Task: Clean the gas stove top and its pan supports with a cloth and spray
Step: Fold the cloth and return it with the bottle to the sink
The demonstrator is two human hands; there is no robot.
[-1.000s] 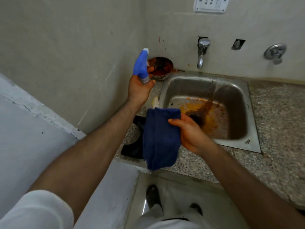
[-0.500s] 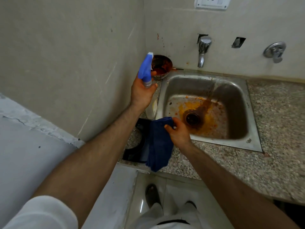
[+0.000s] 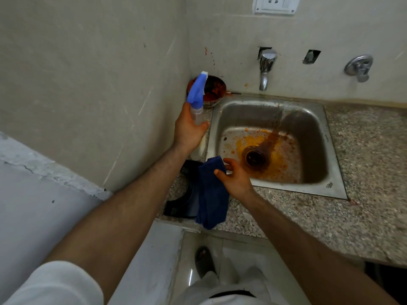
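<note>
The left hand (image 3: 189,128) is gripping a spray bottle (image 3: 196,100) by its clear body, fingers wrapped around it, holding it upright near the wall corner with the blue trigger head pointing toward 12 o'clock. Its grip is clenched around the bottle. Just behind the bottle, toward 1 o'clock, a small bowl (image 3: 214,90) smeared with red-brown residue is sitting in the corner of the speckled stone surface (image 3: 363,164).

The right hand (image 3: 234,178) is hovering at the near-left rim of the steel sink (image 3: 330,164), fingers spread and relaxed, its grip released. A dark blue cloth (image 3: 212,199) is lying just at 9 o'clock of that hand, draping over the front edge of the surface; the fingertips are close to its top fold, and whether they are touching it cannot be told. At 9 o'clock of the cloth, a black object (image 3: 184,205) is resting on the surface, partly covered by it.

The sink's floor is showing orange and brown stains around the drain (image 3: 255,158). A tap (image 3: 265,68) is projecting from the wall at 12 o'clock of the sink, a valve handle (image 3: 359,67) is sitting toward 2 o'clock, and a white socket plate (image 3: 276,4) is mounted higher up.
</note>
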